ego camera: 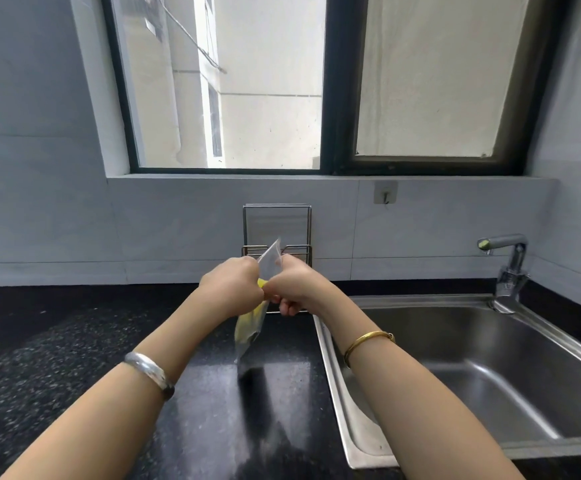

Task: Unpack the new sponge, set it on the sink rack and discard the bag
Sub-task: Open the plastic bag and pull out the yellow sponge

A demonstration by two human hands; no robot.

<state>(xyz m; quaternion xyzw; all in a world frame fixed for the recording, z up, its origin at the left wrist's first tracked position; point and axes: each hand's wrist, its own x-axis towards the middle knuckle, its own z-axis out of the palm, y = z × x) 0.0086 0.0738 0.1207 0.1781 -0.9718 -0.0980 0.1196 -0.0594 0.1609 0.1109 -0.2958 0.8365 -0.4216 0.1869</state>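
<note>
Both hands are raised together above the black speckled stone counter (116,358), just left of the sink. The left hand (230,289) is closed in a fist on the left side of a clear plastic bag (270,258). The right hand (294,282) is closed on the right side of the same bag, knuckles close to those of the left hand. The upper corner of the bag projects above the two fists; the lower part hangs below them, clear of the counter.

The yellow rectangular sponge (247,325) is inside the bag. One small portion shows between the hands; the larger portion shows in the hanging lower section.

The left wrist carries a wide silver bangle (150,374). The right wrist carries a thin gold bangle (367,342).

Directly behind the hands, a metal wire rack (277,230) stands on the counter against the pale tiled wall, at the left rear corner of the sink. Its lower part is hidden by the hands.

To the right, a stainless steel sink basin (472,382) is set into the counter. A chrome tap (510,265) stands at its rear right edge, spout pointing left. A small wall hook (385,192) is fixed below the dark-framed window (339,98).
</note>
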